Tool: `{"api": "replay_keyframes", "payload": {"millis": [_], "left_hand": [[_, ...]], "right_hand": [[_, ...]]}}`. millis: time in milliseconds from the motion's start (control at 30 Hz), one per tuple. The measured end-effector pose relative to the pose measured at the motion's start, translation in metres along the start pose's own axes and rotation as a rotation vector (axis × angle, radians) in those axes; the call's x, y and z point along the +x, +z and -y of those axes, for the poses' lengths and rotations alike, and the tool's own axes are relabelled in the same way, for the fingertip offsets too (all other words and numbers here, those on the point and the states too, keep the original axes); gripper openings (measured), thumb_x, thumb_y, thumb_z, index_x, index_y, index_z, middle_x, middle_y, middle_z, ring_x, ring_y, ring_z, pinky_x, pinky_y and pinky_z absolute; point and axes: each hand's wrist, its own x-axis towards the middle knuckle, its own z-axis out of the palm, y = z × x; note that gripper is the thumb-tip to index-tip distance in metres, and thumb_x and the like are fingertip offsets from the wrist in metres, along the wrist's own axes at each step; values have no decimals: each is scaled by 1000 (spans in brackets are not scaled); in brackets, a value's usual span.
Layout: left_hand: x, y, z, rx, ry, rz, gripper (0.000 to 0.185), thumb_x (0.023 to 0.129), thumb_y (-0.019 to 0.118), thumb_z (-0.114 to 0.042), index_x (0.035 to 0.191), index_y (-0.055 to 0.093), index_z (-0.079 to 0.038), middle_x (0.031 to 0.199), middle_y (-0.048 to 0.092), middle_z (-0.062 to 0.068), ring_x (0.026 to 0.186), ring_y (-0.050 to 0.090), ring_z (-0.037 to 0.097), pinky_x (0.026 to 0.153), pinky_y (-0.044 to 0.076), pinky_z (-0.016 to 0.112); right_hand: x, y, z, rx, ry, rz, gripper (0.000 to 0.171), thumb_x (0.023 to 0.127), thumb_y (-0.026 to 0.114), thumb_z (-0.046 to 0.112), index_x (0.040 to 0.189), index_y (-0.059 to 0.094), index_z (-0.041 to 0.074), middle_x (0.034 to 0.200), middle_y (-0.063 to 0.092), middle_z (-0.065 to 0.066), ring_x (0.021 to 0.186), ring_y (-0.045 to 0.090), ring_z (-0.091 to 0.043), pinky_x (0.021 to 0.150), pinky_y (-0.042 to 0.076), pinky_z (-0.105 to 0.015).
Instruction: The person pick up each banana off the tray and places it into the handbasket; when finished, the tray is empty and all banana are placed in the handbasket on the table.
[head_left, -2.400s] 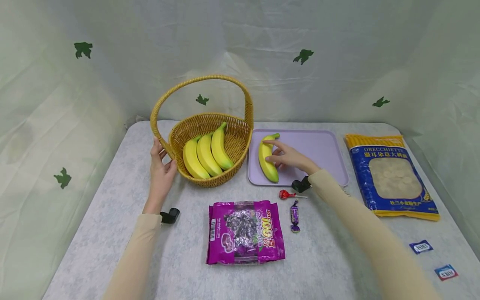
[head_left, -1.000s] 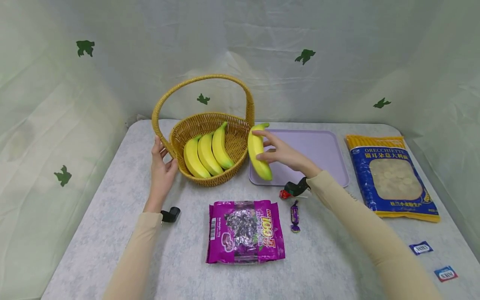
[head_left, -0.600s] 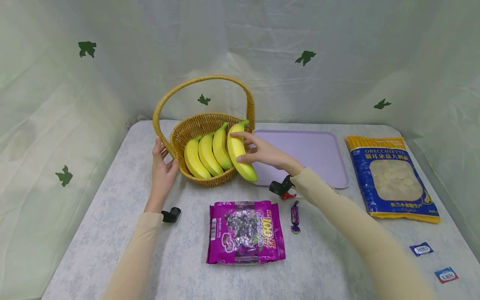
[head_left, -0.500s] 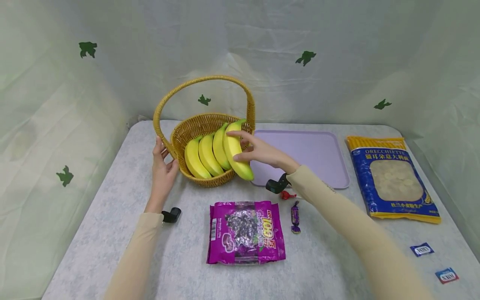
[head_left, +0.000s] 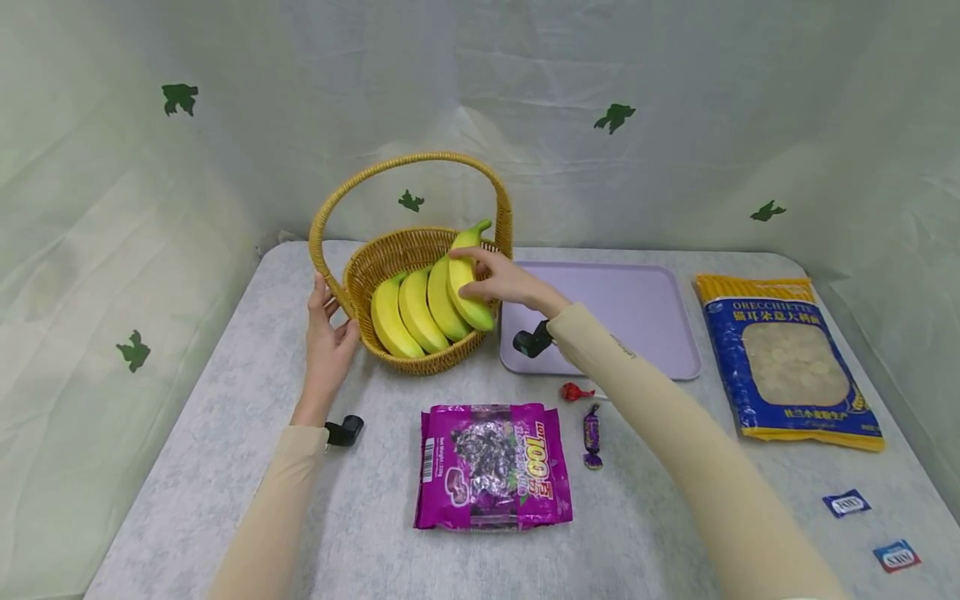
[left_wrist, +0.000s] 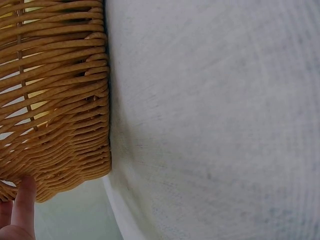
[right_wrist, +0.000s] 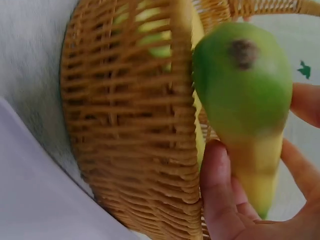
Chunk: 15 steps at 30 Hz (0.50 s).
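In the head view a wicker basket (head_left: 360, 268) with a tall hoop handle stands at the back left of the table. Three yellow bananas (head_left: 420, 310) lie side by side in it. My left hand (head_left: 327, 346) grips the basket's left side where the handle meets the rim; one finger (left_wrist: 24, 202) shows against the weave in the left wrist view. Between thumb and fingers, my right hand (head_left: 506, 279) holds a fourth banana (head_left: 460, 279) over the basket's right part. Its green tip (right_wrist: 240, 85) fills much of the right wrist view, just above the rim.
A lilac tray (head_left: 607, 308) lies right of the basket. Nearer are a purple candy bag (head_left: 491, 467), a red lollipop (head_left: 573, 392) and a purple wrapped candy (head_left: 592, 437). A blue pasta bag (head_left: 791, 362) and two small packets (head_left: 847, 503) lie at the right.
My right hand has lifted the banana off the tray and carried it left, over the basket's right rim to the other bananas. My left hand keeps its grip on the basket.
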Motion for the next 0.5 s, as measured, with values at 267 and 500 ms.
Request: {"api": "replay_keyframes", "payload": {"millis": [267, 500], "left_hand": [[0, 0, 1, -2, 4, 4, 80, 95, 43, 5, 154, 0, -29, 151, 19, 15, 134, 32, 28, 94, 43, 32], [0, 0, 1, 4, 4, -1, 80, 95, 43, 4, 154, 0, -28, 151, 19, 15, 134, 32, 28, 94, 43, 32]], "right_hand": [[14, 0, 1, -217, 75, -4, 56, 89, 62, 18, 142, 46, 8, 103, 56, -15, 82, 48, -19, 70, 42, -29], [22, 6, 5, -421, 136, 34, 55, 86, 63, 19, 138, 52, 5, 141, 46, -15, 138, 22, -36, 109, 25, -43]]}}
